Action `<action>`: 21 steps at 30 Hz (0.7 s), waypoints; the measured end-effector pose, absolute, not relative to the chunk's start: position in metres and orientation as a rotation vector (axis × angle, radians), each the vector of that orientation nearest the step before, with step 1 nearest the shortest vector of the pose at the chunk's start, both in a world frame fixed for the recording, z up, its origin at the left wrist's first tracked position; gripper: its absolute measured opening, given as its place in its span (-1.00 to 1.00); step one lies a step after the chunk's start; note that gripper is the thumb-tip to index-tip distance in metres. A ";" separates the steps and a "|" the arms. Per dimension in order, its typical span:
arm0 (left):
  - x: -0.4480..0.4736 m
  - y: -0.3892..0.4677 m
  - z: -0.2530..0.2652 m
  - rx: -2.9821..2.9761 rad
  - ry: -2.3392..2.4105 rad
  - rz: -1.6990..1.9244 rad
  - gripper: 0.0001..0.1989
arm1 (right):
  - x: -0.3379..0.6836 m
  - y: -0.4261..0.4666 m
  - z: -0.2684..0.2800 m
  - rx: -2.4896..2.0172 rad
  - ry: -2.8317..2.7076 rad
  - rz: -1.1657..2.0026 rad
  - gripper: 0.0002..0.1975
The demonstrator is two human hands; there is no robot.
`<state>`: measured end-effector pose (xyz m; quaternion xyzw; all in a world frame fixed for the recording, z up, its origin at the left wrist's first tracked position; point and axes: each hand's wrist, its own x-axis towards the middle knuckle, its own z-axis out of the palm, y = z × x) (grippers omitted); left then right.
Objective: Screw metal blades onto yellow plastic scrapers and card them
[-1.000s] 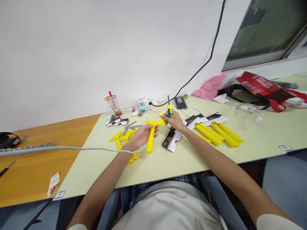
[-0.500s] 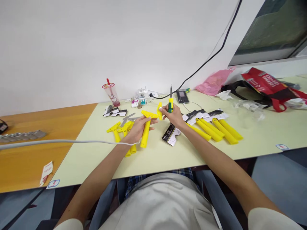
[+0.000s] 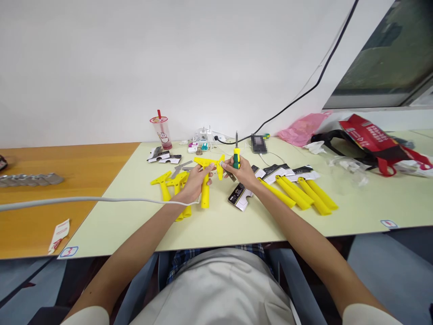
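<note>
My left hand (image 3: 196, 183) is closed around a yellow T-shaped scraper handle (image 3: 205, 195), its wide head at the top. Between the thumb and fingers of my right hand (image 3: 245, 173) is a small yellow plastic piece (image 3: 220, 167), close beside that head; whether they touch I cannot tell. A green and yellow screwdriver (image 3: 236, 158) is also in my right hand, tip up. A dark flat strip, perhaps a blade (image 3: 230, 175), shows under my right fingers. More yellow T-shaped handles (image 3: 163, 185) lie left of my left hand, near flat metal blades (image 3: 178, 169).
Right of my right arm lie several yellow tubes (image 3: 316, 198) and black-and-white card packs (image 3: 241, 197). At the back stand a drink cup (image 3: 161, 133), a power strip (image 3: 203, 134) and a small device (image 3: 259, 144). A grey cable (image 3: 128, 199) crosses in front of my left forearm.
My right hand has drawn slightly down and left, bringing the small yellow piece to the scraper head. A dark strip now shows under the right fingers. The view has shifted a little.
</note>
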<state>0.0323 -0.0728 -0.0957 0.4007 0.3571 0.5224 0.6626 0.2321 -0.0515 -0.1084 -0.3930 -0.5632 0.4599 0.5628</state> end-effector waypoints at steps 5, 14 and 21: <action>0.032 -0.075 -0.094 0.999 0.821 1.161 -0.52 | 0.229 -0.056 -0.107 -0.936 -1.389 1.078 -0.28; 0.032 -0.074 -0.098 1.085 0.908 1.098 -0.54 | 0.234 -0.057 -0.107 -1.034 -1.534 0.880 -0.37; 0.032 -0.075 -0.097 1.047 0.921 1.117 -0.57 | 0.235 -0.058 -0.113 -1.162 -1.759 0.514 -0.50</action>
